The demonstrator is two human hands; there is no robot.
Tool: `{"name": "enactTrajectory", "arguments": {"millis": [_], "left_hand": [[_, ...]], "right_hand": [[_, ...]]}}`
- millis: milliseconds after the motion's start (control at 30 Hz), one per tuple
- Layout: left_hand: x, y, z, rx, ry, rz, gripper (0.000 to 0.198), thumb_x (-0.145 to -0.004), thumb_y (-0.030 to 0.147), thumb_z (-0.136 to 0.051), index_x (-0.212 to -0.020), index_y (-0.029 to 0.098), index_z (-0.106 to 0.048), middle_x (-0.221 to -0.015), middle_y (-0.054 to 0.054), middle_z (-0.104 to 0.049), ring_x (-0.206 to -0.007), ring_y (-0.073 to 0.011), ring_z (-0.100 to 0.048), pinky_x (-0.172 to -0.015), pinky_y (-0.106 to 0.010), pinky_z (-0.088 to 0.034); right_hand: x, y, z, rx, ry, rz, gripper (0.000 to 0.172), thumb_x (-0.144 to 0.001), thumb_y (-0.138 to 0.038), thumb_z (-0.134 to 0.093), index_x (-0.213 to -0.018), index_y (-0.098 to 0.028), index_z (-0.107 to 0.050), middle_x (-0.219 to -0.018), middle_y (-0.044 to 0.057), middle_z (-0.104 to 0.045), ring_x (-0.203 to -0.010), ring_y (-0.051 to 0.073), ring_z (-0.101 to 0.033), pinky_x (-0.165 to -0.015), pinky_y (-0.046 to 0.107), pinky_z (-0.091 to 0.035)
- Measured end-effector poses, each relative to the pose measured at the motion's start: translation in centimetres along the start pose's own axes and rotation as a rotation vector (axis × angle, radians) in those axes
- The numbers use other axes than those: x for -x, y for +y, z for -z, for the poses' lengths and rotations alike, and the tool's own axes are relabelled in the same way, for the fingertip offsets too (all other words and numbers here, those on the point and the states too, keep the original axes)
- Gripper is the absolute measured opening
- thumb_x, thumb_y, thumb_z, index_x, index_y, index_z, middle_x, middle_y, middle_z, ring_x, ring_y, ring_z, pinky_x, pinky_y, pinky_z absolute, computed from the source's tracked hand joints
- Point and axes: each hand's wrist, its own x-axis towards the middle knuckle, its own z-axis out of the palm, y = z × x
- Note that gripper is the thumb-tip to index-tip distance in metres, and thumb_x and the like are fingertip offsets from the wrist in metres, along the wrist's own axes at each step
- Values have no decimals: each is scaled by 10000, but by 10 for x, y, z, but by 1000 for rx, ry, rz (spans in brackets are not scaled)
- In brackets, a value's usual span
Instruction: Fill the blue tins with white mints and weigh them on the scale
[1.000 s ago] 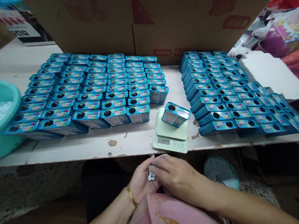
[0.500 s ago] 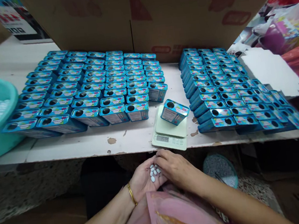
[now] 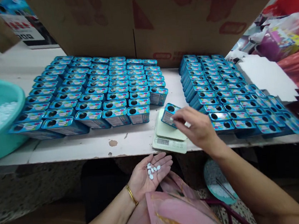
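My left hand (image 3: 152,171) is held palm up below the table edge, its fingers stretched out flat. Several small white oval candies (image 3: 151,177) lie loose on that palm. Over the kitchen scale (image 3: 159,134), my right hand (image 3: 194,125) is closed in a pinch, with small white candies (image 3: 187,124) showing at its fingers. Beside those fingertips a blue tin (image 3: 168,115) with a dark round opening in its top stands on the scale, partly covered by the hand. The scale's display is lit, but I cannot read its digits.
Rows of blue tins (image 3: 89,117) stand to the left of the scale, and more tins (image 3: 222,125) to its right. A turquoise basin (image 3: 16,105) of white candies is at far left. A large cardboard box (image 3: 112,26) rises behind. Under the table is another basin (image 3: 210,187).
My right hand has left my left palm and moved up and right to the tin on the scale. The left hand has flattened out, its candies shifted slightly on the palm.
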Motion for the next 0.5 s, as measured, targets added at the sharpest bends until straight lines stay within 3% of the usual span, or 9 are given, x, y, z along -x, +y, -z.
{"name": "enactTrajectory", "arguments": {"millis": [133, 233, 300, 400, 500], "left_hand": [[2, 2, 2, -25, -17, -11, 387, -829, 269, -366, -1100, 26, -498, -1127, -188, -542, -1067, -259, -486, -926, -351, -344], [3, 2, 6, -8, -46, -18, 389, -829, 267, -366, -1114, 34, -491, -1134, -180, -539, -1071, -255, -483, -931, -356, -338], [3, 1, 9, 29, -62, -26, 370, -829, 260, -367, -1090, 41, -511, -1084, -162, -574, -1048, -240, -502, -932, -359, -336], [1, 1, 10, 90, -51, -32, 332, -835, 246, -363, -1051, 64, -537, -952, -106, -634, -950, -178, -558, -912, -312, -353], [0, 1, 9, 86, -23, 9, 364, -836, 272, -368, -1116, 75, -492, -1017, -109, -607, -940, -149, -556, -896, -262, -352]], "right_hand": [[-19, 24, 7, 97, 88, -48, 115, -806, -199, -474, -871, -179, -566, -793, 34, -579, -750, 147, -531, -695, 279, -419], [-4, 11, 0, 102, 99, -43, 152, -820, -188, -447, -912, -187, -569, -858, 54, -589, -837, 171, -527, -752, 322, -416], [17, -11, -13, 41, -9, 40, 178, -824, -178, -438, -954, -188, -560, -882, 60, -588, -857, 170, -523, -759, 324, -426], [54, -44, -43, -47, -323, 178, 234, -830, -175, -428, -1044, -162, -520, -909, 78, -577, -851, 166, -520, -745, 311, -448], [82, -60, -72, -6, -424, 176, 327, -824, -140, -417, -1149, -117, -443, -977, 114, -556, -918, 201, -496, -770, 354, -448]]}}
